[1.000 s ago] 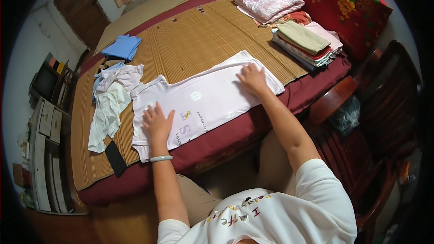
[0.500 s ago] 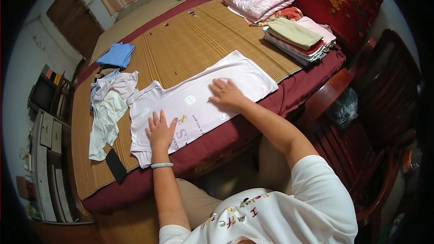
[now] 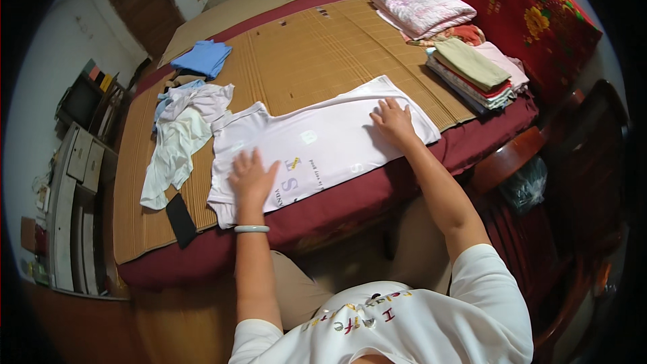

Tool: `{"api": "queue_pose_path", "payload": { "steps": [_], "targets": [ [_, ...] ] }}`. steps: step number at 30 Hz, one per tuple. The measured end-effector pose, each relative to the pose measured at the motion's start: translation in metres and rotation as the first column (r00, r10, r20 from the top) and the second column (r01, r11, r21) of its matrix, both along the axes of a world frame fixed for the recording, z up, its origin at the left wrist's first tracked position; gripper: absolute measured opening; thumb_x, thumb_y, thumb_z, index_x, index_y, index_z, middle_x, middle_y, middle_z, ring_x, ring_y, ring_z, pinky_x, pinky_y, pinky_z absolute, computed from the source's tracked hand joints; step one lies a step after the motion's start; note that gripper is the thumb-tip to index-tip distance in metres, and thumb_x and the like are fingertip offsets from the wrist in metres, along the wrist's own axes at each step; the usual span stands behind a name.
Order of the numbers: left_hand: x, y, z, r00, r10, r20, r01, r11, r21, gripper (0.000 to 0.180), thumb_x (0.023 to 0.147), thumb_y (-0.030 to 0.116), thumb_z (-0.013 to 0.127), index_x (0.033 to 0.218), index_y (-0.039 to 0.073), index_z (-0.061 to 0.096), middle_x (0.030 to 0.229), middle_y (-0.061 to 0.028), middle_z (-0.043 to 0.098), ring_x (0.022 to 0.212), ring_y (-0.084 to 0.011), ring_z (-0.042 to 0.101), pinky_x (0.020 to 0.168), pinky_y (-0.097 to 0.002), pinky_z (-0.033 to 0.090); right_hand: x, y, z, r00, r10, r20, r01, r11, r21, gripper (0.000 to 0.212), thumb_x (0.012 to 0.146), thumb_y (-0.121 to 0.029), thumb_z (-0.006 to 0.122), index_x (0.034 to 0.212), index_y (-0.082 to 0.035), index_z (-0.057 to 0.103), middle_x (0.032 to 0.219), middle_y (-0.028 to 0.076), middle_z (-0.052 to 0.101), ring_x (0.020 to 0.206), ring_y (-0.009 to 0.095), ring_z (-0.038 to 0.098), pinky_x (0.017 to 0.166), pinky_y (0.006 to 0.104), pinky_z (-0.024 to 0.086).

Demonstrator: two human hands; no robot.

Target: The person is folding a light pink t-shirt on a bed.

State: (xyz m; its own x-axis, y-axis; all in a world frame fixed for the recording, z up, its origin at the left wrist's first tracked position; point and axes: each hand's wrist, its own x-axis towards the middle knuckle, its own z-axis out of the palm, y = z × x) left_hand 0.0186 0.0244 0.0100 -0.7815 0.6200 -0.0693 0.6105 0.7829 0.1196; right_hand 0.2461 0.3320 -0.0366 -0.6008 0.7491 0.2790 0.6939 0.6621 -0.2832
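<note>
A pale pink printed T-shirt (image 3: pixel 323 135) lies spread sideways along the near edge of the bed, its sleeve end at the left and its hem at the right. Fingers apart, my left hand (image 3: pixel 253 180) is over the shirt's chest part, slightly blurred; whether it touches the cloth I cannot tell. My right hand (image 3: pixel 395 123) rests flat on the cloth near the hem, fingers stretched out. Neither hand holds anything. Left of the shirt, crumpled white and pale clothes (image 3: pixel 180 138) lie against its sleeve, with a dark flat rectangular thing (image 3: pixel 180 221) below them.
A bamboo mat (image 3: pixel 296 61) covers the bed over a dark red sheet (image 3: pixel 337 195). Folded clothes (image 3: pixel 472 71) and a folded quilt (image 3: pixel 424 7) are stacked at the right. Blue folded clothing (image 3: pixel 202 58) lies far left. A wooden chair (image 3: pixel 509 155) stands right of the bed.
My right hand has slid right across the shirt toward its hem. My left hand stays over the chest part. The whole view has shifted a little.
</note>
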Motion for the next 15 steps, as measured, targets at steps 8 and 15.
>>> {"api": "queue_pose_path", "payload": {
  "steps": [8,15],
  "targets": [
    [0.039,0.024,-0.020,0.908,-0.418,-0.026,0.418,0.905,0.080,0.076,0.094,0.058,0.050,0.155,0.014,0.032,0.162,-0.0175,0.023,0.151,-0.0361,0.018,0.117,-0.0603,0.017,-0.056,-0.119,0.008,0.798,0.603,-0.006,-0.601,0.793,-0.102,0.053,0.096,-0.038,0.057,0.141,-0.010,0.051,0.151,0.016,0.042,0.143,0.032,0.035,0.116,0.0596,0.022],
    [-0.005,0.003,-0.013,0.981,-0.188,-0.039,0.190,0.980,0.054,0.078,0.096,0.063,0.043,0.156,0.016,0.028,0.164,-0.0149,0.020,0.152,-0.0333,0.015,0.119,-0.0570,0.014,-0.057,-0.076,0.004,0.922,0.380,0.074,-0.377,0.925,-0.056,0.065,0.096,-0.050,0.049,0.148,-0.010,0.044,0.156,0.016,0.036,0.147,0.030,0.029,0.120,0.0519,0.018]
  ]
}}
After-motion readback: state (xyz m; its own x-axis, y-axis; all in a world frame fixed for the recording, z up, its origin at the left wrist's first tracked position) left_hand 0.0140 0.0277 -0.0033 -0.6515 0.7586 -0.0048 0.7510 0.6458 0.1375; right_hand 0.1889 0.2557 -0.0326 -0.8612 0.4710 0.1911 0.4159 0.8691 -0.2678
